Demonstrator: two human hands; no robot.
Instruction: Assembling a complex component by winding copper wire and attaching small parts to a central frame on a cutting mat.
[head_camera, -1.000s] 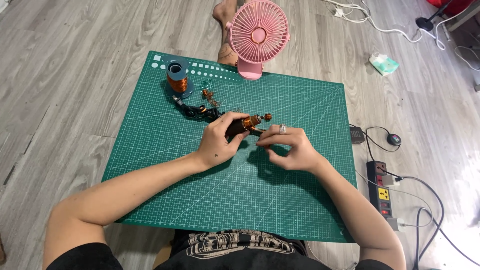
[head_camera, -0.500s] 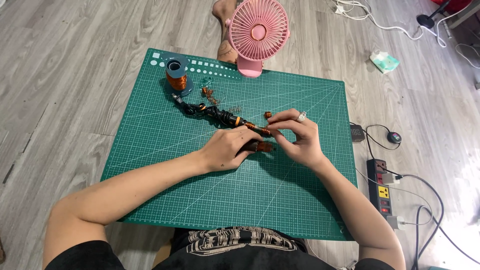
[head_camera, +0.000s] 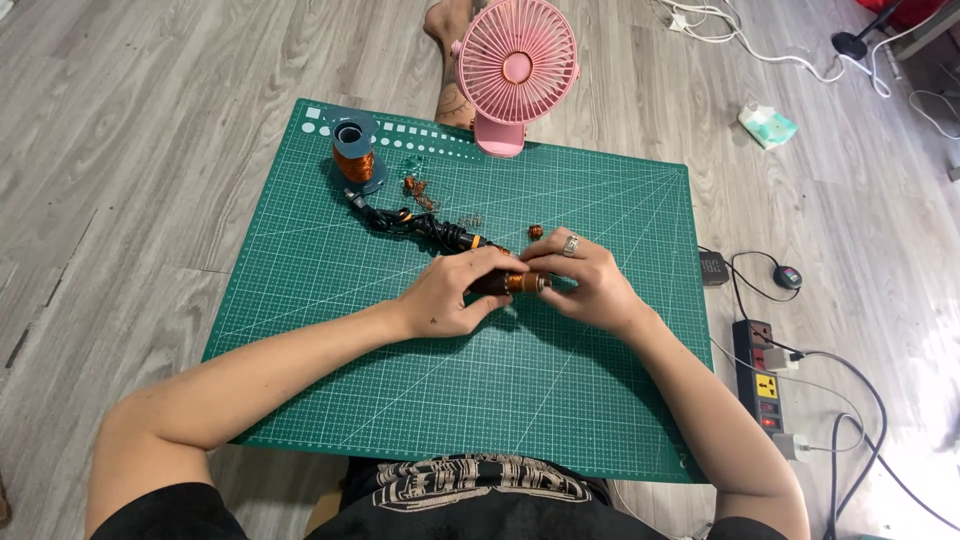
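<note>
My left hand (head_camera: 463, 292) grips a dark tool handle with an orange-brown collar (head_camera: 512, 283), held level just above the green cutting mat (head_camera: 300, 300). My right hand (head_camera: 590, 282), with a ring on one finger, pinches the tool's front end; the tip is hidden under its fingers. The tool's black cord (head_camera: 415, 225) runs up and left across the mat. A spool of copper wire (head_camera: 353, 158) stands near the mat's far left corner. Small copper bits (head_camera: 418, 190) lie beside the cord, and one small piece (head_camera: 536, 231) lies just beyond my right hand.
A pink desk fan (head_camera: 515, 68) stands at the mat's far edge, with a bare foot (head_camera: 450, 30) behind it. A power strip (head_camera: 760, 375) with plugs and cables lies on the wooden floor to the right, near a small black device (head_camera: 714, 267). A tissue pack (head_camera: 768, 126) lies further back.
Both hands came down and slightly toward me with the tool, which now lies more level. My right hand closed over its front end.
</note>
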